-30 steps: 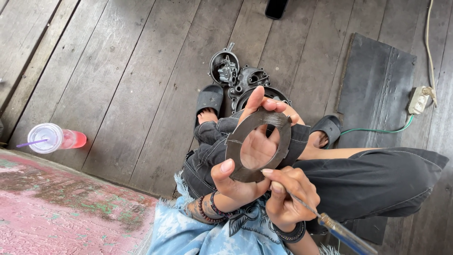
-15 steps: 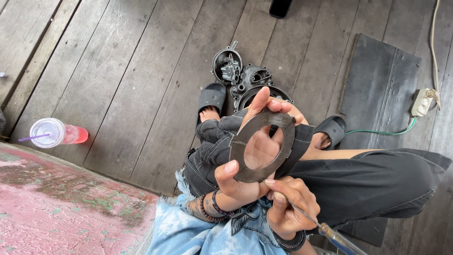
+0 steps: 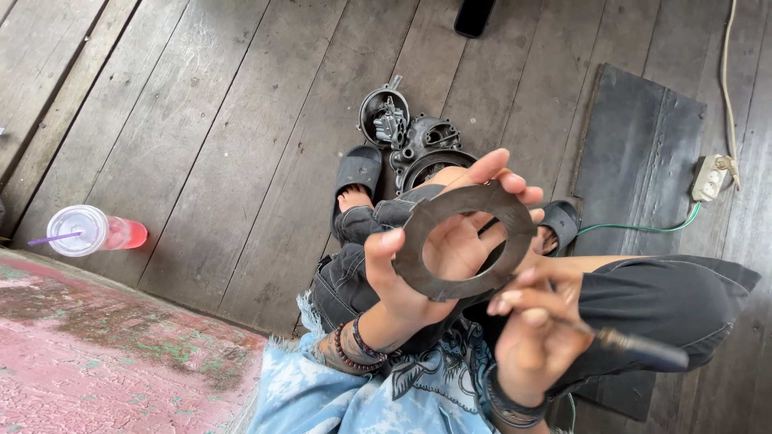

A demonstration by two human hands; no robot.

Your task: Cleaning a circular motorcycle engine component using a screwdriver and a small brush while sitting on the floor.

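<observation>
My left hand holds up a flat dark metal ring plate, thumb on its left edge and fingers behind it, palm showing through the hole. My right hand is just below and right of the ring, closed around a thin tool with a dark handle; its tip end touches the ring's lower right edge. I sit above a grey plank floor, legs in dark trousers, feet in dark sandals.
Dark engine parts lie on the floor beyond my feet. A clear cup with red drink and straw stands at left. A dark rubber mat, a power strip with cables, and a pink worn surface surround me.
My left hand has lifted the ring a little higher and nearer the camera. My right hand has shifted right and lower with the tool.
</observation>
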